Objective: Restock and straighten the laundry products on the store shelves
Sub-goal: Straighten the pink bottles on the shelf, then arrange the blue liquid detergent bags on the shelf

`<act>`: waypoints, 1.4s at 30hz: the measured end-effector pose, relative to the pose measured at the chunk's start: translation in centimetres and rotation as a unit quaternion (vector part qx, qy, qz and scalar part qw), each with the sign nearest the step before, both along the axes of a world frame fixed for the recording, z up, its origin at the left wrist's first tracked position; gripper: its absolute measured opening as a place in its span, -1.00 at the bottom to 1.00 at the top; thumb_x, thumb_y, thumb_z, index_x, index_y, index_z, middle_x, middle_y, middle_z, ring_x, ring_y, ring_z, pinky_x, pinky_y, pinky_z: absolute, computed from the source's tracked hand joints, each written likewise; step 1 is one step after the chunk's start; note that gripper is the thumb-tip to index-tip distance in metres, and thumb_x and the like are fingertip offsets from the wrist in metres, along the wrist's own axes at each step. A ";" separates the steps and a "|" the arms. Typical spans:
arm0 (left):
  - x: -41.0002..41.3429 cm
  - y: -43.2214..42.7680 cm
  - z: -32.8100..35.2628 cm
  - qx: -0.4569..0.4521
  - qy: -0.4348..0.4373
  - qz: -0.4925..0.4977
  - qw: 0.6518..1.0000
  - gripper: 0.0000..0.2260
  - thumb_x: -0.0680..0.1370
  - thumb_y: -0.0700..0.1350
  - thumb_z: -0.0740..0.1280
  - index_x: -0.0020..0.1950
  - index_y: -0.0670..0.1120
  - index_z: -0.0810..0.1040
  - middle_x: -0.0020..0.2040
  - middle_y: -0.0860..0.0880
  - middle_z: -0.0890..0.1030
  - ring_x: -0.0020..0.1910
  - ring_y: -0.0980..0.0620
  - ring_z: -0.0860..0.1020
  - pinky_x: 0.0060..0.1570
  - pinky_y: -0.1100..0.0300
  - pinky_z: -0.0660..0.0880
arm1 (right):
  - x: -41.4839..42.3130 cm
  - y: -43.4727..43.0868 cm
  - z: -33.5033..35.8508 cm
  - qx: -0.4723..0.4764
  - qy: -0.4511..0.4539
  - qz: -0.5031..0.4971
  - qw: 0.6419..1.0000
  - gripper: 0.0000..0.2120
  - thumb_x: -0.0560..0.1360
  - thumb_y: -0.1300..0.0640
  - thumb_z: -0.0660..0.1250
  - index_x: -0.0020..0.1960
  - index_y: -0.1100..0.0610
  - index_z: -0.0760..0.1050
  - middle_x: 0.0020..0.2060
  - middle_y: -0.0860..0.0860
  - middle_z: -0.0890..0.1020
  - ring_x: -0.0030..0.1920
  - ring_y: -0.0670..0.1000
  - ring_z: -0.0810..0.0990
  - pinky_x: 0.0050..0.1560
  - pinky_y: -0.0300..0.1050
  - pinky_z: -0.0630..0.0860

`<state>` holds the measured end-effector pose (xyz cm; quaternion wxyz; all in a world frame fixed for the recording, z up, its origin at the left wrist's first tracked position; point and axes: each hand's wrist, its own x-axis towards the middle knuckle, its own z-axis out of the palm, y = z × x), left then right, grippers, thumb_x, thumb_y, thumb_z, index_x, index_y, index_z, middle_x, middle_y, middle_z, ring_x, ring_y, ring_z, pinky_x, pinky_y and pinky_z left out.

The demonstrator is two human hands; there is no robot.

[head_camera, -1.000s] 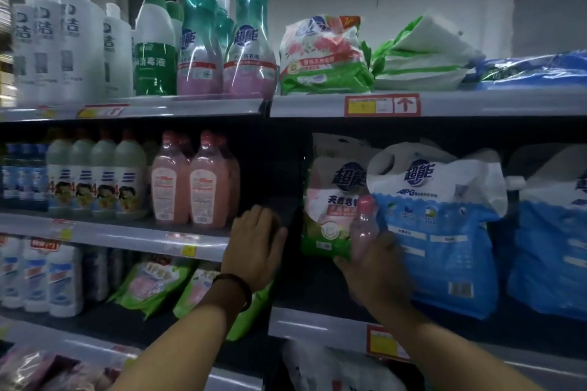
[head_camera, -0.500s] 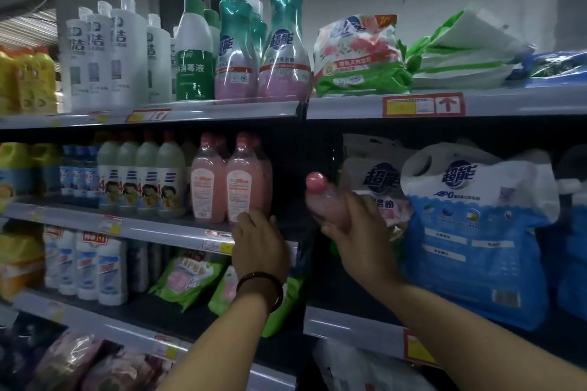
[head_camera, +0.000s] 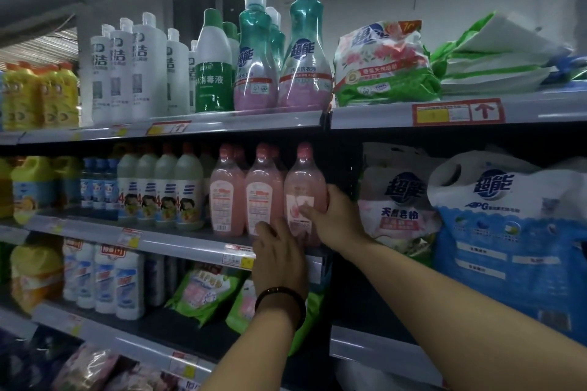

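A pink detergent bottle (head_camera: 303, 181) stands upright at the right end of a row of pink bottles (head_camera: 243, 190) on the middle shelf (head_camera: 178, 243). My right hand (head_camera: 335, 217) wraps around its right side and front label. My left hand (head_camera: 279, 259), with a dark wristband, rests flat against the shelf edge, fingertips touching the base of the held bottle and its neighbour. White-and-pink soap powder bags (head_camera: 397, 203) sit just right of my right hand.
Large blue-and-white refill pouches (head_camera: 511, 232) fill the right bay. The top shelf holds teal pump bottles (head_camera: 305, 51), white bottles (head_camera: 139, 70) and powder bags (head_camera: 381, 67). Green-pink pouches (head_camera: 203, 292) and white bottles (head_camera: 104, 279) sit on the lower shelf.
My right hand carried the pink bottle left from the soap powder bags and stood it upright beside the other pink bottles. My left hand stayed at the shelf edge.
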<state>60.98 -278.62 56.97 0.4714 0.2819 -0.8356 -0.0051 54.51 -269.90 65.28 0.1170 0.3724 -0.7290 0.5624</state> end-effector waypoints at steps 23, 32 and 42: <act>1.7 7.2 -0.1 -0.001 0.126 -0.141 0.982 -0.86 0.62 -0.02 0.35 0.06 -0.05 0.44 0.03 -0.09 0.48 -0.07 -0.09 0.49 -0.14 -0.06 0.55 | 0.8 11.6 -0.7 0.093 -0.071 -0.110 0.987 -0.75 0.64 -0.06 0.35 0.21 0.06 0.49 0.10 0.03 0.63 0.11 0.05 0.58 0.07 -0.14 0.45; -4.8 17.8 -1.0 0.204 0.037 -0.370 0.906 -0.70 0.55 -0.07 0.50 0.14 -0.07 0.43 0.11 -0.06 0.49 0.09 -0.11 0.54 0.00 0.09 0.48 | -0.8 26.7 -2.6 -0.038 0.005 -0.276 0.960 -0.76 0.60 -0.01 0.42 0.13 0.00 0.39 0.08 0.00 0.55 0.01 0.05 0.58 0.01 0.03 0.58; -12.4 16.5 -0.7 0.388 -0.065 -0.505 0.768 0.18 0.07 0.18 0.78 0.54 0.01 0.22 0.47 0.03 0.47 0.44 -0.07 0.49 0.39 -0.19 0.51 | -7.5 34.1 -6.8 -0.012 -0.062 -0.298 0.952 -0.35 0.34 -0.26 0.50 0.27 0.07 0.46 0.18 0.07 0.60 0.14 0.12 0.63 0.16 0.15 0.64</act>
